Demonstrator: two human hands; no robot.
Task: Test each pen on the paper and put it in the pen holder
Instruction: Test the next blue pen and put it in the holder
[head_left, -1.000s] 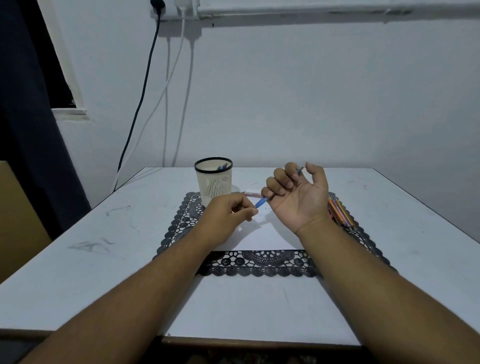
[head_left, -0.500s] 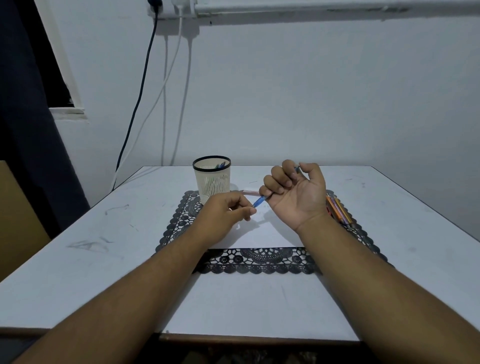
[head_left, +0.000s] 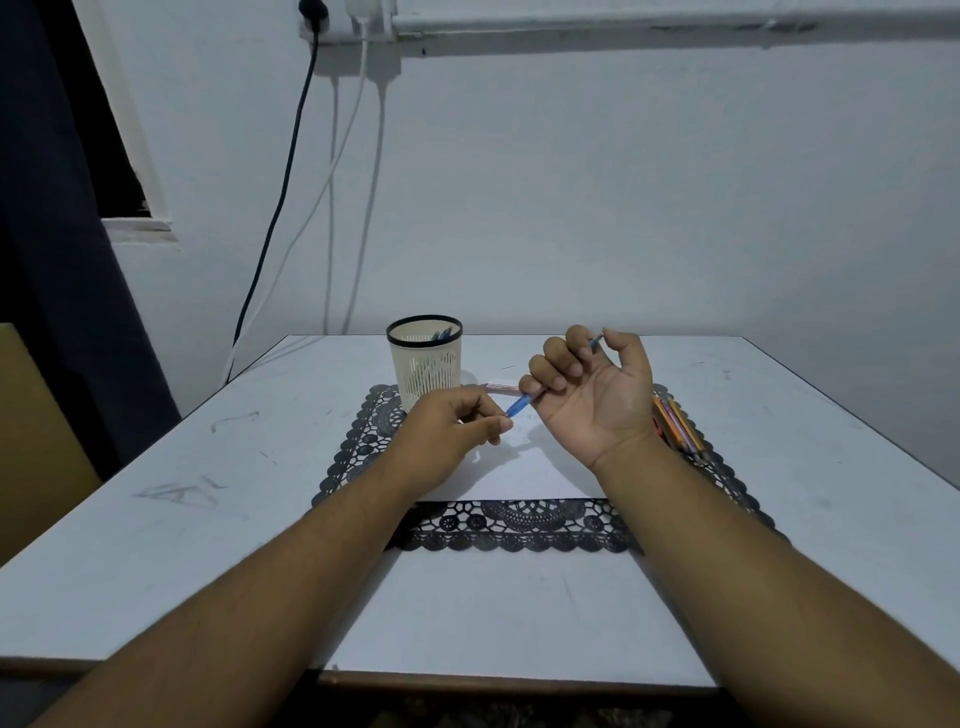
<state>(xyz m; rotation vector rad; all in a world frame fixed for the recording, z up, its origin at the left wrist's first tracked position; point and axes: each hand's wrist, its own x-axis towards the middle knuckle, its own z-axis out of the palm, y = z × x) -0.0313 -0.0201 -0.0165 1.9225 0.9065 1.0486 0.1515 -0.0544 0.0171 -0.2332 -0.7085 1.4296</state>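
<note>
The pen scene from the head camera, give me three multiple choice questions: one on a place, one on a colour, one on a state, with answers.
1. Where is the pen holder?
A. behind the left hand
B. right of the pencils
C. on the floor

2. What colour is the grip of the held pen?
A. red
B. blue
C. green

3. What is the right hand doing?
A. lying flat
B. holding the pen, palm up
C. holding the paper

Answers: 1 A, it stands beyond the knuckles; 2 B, the end beside the left thumb is blue; 3 B, fingers curl round the pen.

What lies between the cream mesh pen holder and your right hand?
Head view: a pinkish pen lies on the white paper between the cream mesh pen holder and right hand.
</note>
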